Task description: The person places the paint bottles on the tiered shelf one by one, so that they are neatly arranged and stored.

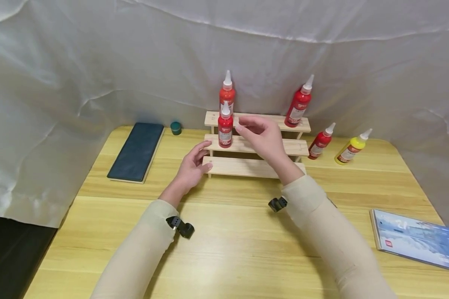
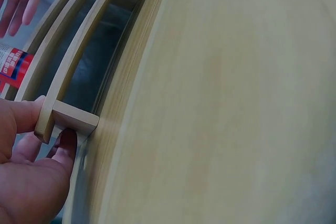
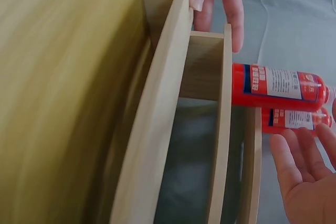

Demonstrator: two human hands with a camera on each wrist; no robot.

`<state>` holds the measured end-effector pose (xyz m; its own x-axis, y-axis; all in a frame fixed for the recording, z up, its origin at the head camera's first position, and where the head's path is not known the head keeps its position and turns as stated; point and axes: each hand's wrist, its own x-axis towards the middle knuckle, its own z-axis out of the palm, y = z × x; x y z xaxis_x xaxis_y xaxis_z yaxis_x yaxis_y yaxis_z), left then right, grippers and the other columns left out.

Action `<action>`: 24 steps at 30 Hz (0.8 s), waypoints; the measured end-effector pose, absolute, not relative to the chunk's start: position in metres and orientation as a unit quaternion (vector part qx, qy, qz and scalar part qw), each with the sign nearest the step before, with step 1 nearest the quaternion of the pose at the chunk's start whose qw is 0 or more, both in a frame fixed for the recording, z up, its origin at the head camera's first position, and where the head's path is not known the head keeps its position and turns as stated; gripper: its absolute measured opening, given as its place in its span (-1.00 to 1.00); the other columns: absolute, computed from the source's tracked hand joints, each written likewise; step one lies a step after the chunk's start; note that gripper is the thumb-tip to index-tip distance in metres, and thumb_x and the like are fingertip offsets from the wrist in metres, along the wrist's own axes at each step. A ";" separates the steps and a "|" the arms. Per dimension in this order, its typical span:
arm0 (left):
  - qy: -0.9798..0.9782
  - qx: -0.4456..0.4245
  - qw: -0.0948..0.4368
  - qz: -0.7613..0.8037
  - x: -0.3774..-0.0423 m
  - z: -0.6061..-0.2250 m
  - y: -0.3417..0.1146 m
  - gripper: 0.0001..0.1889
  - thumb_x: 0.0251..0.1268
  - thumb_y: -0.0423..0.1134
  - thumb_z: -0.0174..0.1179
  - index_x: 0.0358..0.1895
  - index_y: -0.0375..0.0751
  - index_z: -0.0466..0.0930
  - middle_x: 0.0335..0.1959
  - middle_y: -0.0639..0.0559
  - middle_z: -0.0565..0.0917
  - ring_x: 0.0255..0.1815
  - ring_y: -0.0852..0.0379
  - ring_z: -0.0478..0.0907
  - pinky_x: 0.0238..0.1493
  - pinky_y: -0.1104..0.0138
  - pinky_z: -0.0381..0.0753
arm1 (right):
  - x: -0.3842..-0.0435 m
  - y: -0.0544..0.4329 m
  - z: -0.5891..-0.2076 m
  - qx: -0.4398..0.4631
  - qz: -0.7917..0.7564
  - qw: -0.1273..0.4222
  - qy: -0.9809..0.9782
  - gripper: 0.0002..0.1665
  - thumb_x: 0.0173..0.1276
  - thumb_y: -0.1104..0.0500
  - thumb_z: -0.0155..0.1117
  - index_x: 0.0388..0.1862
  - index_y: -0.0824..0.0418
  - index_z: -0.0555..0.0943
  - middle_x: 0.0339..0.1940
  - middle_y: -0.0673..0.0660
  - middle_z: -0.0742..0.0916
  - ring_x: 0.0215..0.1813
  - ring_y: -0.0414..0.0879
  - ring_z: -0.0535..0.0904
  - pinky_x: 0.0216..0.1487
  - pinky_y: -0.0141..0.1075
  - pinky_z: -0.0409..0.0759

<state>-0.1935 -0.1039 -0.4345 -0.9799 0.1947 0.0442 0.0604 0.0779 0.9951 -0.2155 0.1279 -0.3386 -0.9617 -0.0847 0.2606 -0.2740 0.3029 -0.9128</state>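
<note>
A three-step wooden display rack [image 1: 247,167] stands on the table, its left end held by my left hand [image 1: 190,169]. In the left wrist view the thumb lies on the lowest step and the fingers curl under by the end support [image 2: 76,118]. A red bottle [image 1: 225,135] with a white nozzle stands upright at the left of the middle step. Just right of it is my right hand [image 1: 266,139], fingers loosely bent, holding nothing; a small gap shows. Behind, an orange-red bottle [image 1: 227,94] stands on the top step's left, a red bottle [image 1: 298,107] on its right.
Right of the rack, a smaller-looking red bottle [image 1: 319,146] and a yellow bottle [image 1: 351,150] stand on the table. To the left lie a dark flat board [image 1: 136,151] and a small green jar [image 1: 176,128]. A blue-and-white pad [image 1: 419,238] lies at the right; a grey curtain [image 1: 164,62] hangs behind.
</note>
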 end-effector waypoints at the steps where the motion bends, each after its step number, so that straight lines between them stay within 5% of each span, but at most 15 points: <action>1: 0.733 0.088 0.049 0.673 -0.196 -0.438 -0.104 -0.29 0.33 -0.65 0.12 0.49 -0.04 0.30 0.38 -0.15 0.45 0.37 -0.04 0.37 0.39 0.12 0.26 | -0.214 0.131 -0.339 0.110 0.583 0.082 -0.801 -0.54 0.31 0.04 0.47 0.11 0.25 0.71 0.02 0.07 0.75 -0.01 -0.09 0.66 0.05 -0.27 0.58; 24: 0.731 0.094 0.033 0.675 -0.194 -0.438 -0.109 -0.29 0.32 -0.65 0.13 0.44 0.08 0.37 0.31 -0.06 0.54 0.30 0.04 0.43 0.37 0.15 0.29 | -0.167 0.221 -0.358 0.052 0.606 0.137 -0.781 -0.61 0.30 0.21 0.46 0.07 0.36 0.70 -0.06 0.19 0.77 -0.16 -0.17 0.71 -0.09 -0.43 0.61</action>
<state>-0.1937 -0.1088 -0.4384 -0.9802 0.1819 0.0787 0.0929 0.0706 0.9932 -0.1669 0.2210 -0.3576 -0.9570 0.0860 0.2770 -0.2470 0.2592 -0.9337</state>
